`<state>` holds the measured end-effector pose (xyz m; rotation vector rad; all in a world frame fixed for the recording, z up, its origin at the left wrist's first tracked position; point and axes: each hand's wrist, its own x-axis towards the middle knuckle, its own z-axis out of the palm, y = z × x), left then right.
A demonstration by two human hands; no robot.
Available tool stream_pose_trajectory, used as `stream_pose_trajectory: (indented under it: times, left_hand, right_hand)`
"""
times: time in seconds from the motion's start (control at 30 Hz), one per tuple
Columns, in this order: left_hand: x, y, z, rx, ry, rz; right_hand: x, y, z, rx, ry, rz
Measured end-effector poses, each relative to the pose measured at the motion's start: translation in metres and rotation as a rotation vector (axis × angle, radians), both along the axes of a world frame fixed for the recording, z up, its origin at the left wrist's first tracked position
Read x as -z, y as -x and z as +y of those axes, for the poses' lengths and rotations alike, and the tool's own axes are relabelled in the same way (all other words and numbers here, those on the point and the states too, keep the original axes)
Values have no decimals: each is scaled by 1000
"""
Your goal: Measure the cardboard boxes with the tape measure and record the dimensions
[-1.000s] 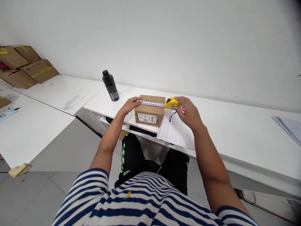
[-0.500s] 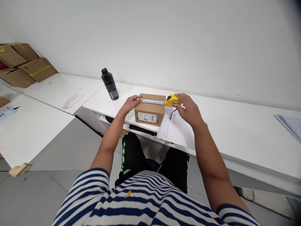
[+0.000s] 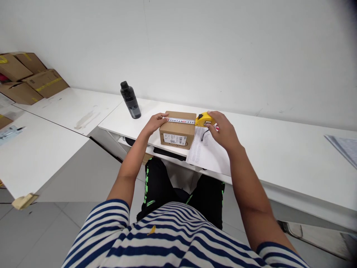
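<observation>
A small brown cardboard box point(image 3: 178, 128) with a white label on its front sits near the front edge of the white desk. Across its top lies the drawn-out blade of a yellow tape measure point(image 3: 201, 119). My right hand point(image 3: 221, 128) is closed around the tape measure's case, just off the box's right edge. At the box's left edge my left hand point(image 3: 154, 123) pinches the blade's free end, which the fingers partly hide. A wrist cord hangs from the case over printed paper sheets point(image 3: 206, 152).
A dark water bottle point(image 3: 130, 99) stands left of the box on the desk point(image 3: 264, 149). Several cardboard boxes point(image 3: 44, 83) are stacked at the far left against the wall. More papers point(image 3: 343, 147) lie at the right end.
Almost nothing differs. Both hands keep the tape measure stretched over the box; the view has shifted very slightly.
</observation>
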<state>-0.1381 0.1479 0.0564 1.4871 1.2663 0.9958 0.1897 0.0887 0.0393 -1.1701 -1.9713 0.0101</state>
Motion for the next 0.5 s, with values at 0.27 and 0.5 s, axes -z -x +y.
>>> stream_pose_trajectory:
  times: [0.27, 0.5]
  left_hand:
    - [-1, -1, -3, -3, -1, -12]
    - [3, -3, -2, -2, -4, 8]
  right_hand:
    - [-1, 1, -3, 16, 9, -11]
    - [2, 2, -2, 39, -23, -45]
